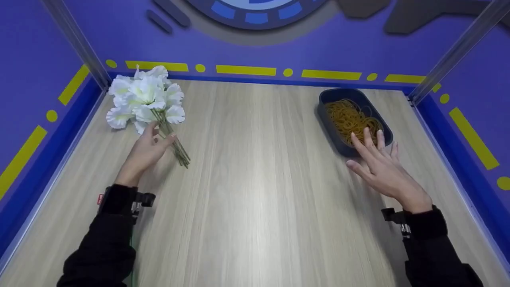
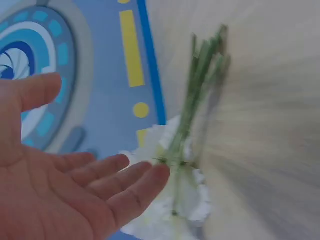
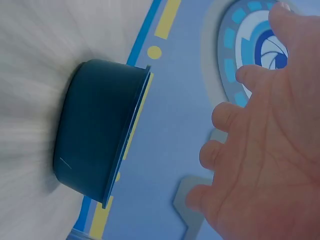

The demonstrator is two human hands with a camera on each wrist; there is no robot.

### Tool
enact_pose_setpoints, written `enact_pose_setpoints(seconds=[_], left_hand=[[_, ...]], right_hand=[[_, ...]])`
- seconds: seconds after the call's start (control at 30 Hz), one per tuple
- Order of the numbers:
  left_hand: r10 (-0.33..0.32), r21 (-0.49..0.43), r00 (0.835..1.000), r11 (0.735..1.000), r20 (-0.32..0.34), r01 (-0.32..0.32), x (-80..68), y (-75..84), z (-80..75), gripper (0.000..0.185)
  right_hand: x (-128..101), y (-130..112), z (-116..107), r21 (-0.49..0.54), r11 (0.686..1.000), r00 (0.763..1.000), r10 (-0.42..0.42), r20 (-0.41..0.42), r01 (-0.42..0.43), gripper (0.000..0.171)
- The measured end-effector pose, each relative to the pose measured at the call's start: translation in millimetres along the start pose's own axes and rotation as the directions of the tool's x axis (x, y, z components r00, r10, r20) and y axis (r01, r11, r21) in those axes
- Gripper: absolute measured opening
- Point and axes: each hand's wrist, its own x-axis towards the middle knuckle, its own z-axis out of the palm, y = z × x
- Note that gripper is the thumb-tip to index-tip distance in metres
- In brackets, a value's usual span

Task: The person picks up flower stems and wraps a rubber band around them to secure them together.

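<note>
A bunch of white artificial flowers (image 1: 143, 99) with green stems (image 1: 175, 143) lies at the table's far left. My left hand (image 1: 149, 145) is beside the stems, fingers straight, fingertips at or just short of them. The left wrist view shows the open palm (image 2: 75, 190) next to the stems (image 2: 192, 110). A dark blue tub (image 1: 352, 119) of tan rubber bands (image 1: 350, 117) stands at the far right. My right hand (image 1: 376, 159) hovers at the tub's near end, fingers spread and holding nothing. In the right wrist view the tub (image 3: 100, 130) sits ahead of the open palm (image 3: 265, 145).
The wooden table (image 1: 259, 179) is enclosed by purple and blue walls with yellow markings on the left, back and right. Metal posts stand at the back corners. Black sleeves cover both forearms.
</note>
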Motion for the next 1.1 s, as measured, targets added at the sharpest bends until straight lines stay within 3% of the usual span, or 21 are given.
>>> enact_pose_setpoints(seconds=[0.07,0.13,0.2,0.3,0.43,0.63,0.73,0.83,0.97,1.1], left_hand=[[-0.118,-0.104,0.992,0.987,0.047,0.122,9.9,-5.0,-5.5,0.104],[-0.216,-0.189,0.972,0.955,0.097,0.231,19.4,-11.0,-10.8,0.106],[-0.293,-0.267,0.946,0.909,0.140,0.321,27.2,-15.9,-15.9,0.105],[-0.356,-0.384,0.918,0.833,0.175,0.397,37.2,-21.0,-22.2,0.099],[-0.371,-0.574,0.899,0.693,0.233,0.435,49.6,-25.7,-26.1,0.087],[-0.358,-0.772,0.870,0.424,0.339,0.475,64.3,-32.6,-28.7,0.092],[-0.363,-0.816,0.860,0.325,0.359,0.478,70.4,-33.8,-29.1,0.091],[-0.367,-0.842,0.850,0.245,0.378,0.480,76.2,-33.5,-29.5,0.088],[-0.380,-0.854,0.842,0.203,0.382,0.479,82.6,-34.3,-29.4,0.082],[-0.361,-0.863,0.852,0.194,0.380,0.467,88.0,-37.7,-28.9,0.053]], right_hand=[[0,0,0,-0.014,1.000,1.000,-0.010,0.007,0.010,0.073],[1,0,1,-0.034,0.999,1.000,-0.017,0.015,0.017,0.074],[2,-1,0,-0.060,0.998,0.999,-0.028,0.017,0.029,0.075],[6,-2,1,-0.096,0.995,0.999,-0.038,0.020,0.040,0.076],[10,-2,4,-0.113,0.992,0.998,-0.056,0.032,0.059,0.077],[16,-4,11,-0.130,0.990,0.997,-0.055,0.051,0.061,0.078],[16,-6,14,-0.160,0.986,0.998,-0.043,0.046,0.050,0.079],[16,-10,16,-0.170,0.984,0.998,-0.047,0.042,0.054,0.080],[18,-15,17,-0.150,0.987,0.997,-0.054,0.058,0.062,0.082],[22,-21,17,-0.160,0.984,0.996,-0.061,0.071,0.072,0.082]])
